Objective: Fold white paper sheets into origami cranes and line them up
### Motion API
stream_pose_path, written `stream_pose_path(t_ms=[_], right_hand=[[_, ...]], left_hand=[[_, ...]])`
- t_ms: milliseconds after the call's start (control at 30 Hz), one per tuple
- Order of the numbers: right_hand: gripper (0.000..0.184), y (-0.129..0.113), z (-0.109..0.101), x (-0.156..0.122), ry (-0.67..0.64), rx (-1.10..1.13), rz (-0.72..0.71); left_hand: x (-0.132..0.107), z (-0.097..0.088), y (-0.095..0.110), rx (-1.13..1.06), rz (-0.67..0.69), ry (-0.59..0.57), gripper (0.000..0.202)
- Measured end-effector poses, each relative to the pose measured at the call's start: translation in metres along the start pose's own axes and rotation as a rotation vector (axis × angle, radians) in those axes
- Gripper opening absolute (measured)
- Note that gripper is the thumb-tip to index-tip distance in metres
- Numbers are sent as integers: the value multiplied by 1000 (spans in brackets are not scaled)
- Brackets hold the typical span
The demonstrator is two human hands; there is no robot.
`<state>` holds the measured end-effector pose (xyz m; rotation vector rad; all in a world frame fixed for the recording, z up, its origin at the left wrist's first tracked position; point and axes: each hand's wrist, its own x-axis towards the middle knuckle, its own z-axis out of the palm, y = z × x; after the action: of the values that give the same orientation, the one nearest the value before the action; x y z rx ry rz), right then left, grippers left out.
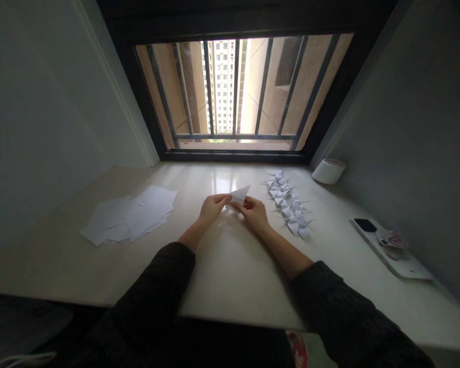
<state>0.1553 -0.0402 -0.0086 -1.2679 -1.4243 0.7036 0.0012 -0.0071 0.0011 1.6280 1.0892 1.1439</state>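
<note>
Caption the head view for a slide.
Left hand and right hand hold folded paper between loose sheets and small folded paper figures, before a barred window.

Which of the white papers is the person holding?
The folded, pointed paper between the left hand and right hand; the flat sheets lie untouched at left, the paper cranes untouched at right.

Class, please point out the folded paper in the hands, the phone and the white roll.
Folded paper (239,194), head view: its pale face, near the middle.
Phone (405,266), head view: its white back.
White roll (328,172), head view: its curved side.
</note>
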Motion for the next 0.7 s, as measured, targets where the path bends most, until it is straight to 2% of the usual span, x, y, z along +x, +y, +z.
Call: stream_pose_path(t_ms=[133, 200, 267, 333, 500, 700], right_hand=[[40, -3, -1, -1, 37, -94, -78], [49, -4, -2, -1, 145, -94, -127], [67, -6, -5, 0, 279, -123, -211], [72, -8, -8, 0, 339, -196, -318], [50, -11, -9, -2, 206, -316, -460], [37, -13, -6, -6, 162, -291, -452]], left_hand=[[-2, -4, 4, 234, 17, 75, 40], [-3, -6, 7, 350, 26, 102, 39], [-4, -8, 9, 442, 40, 110, 38], [-6, -8, 11, 497, 60, 104, 36], [-7, -7, 14, 453, 125, 93, 32], [-4, -5, 12, 248, 139, 106, 28]])
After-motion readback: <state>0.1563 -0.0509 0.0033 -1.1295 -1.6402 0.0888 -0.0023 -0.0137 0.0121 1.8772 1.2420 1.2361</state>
